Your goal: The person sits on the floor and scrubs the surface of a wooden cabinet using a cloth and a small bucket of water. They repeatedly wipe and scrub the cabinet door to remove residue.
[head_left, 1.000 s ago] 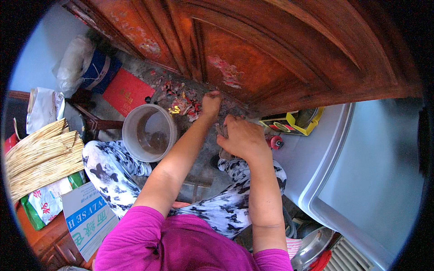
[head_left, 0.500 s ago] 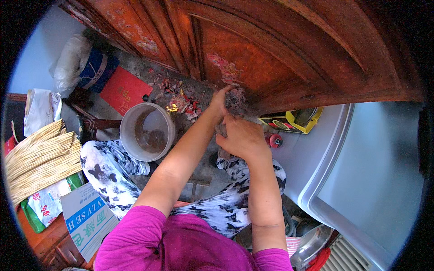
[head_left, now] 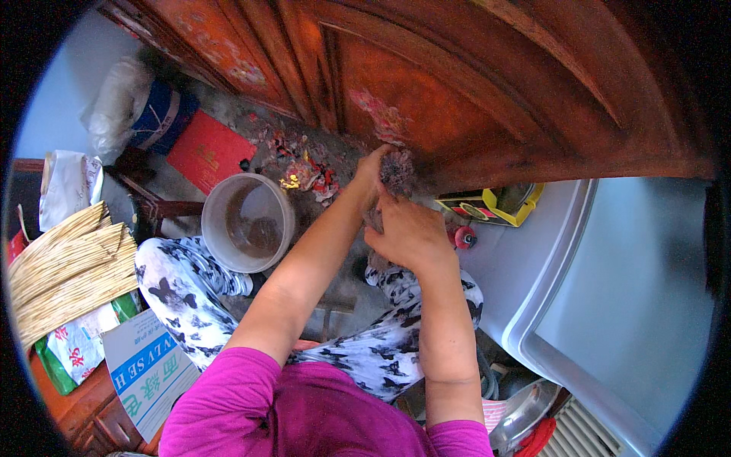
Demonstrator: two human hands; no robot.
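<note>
Dark fuzzy clump (head_left: 397,174), probably light, springy, best pinched mid-body, sits low beside the wooden panel (head_left: 449,103): rightward from your bucket (head_left: 212,228), your left hand (head_left: 370,171) clasps its edge, then your right hand (head_left: 415,232) curls, its grip unclear.

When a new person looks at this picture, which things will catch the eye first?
Probably the reddish-brown wooden panel across the top, with a pinkish patch on it. Then the left hand and right hand, close together near its lower edge, a dark fuzzy clump at the left one. Left of them, a whitish bucket of brownish liquid stands near red and yellow scraps.
</note>
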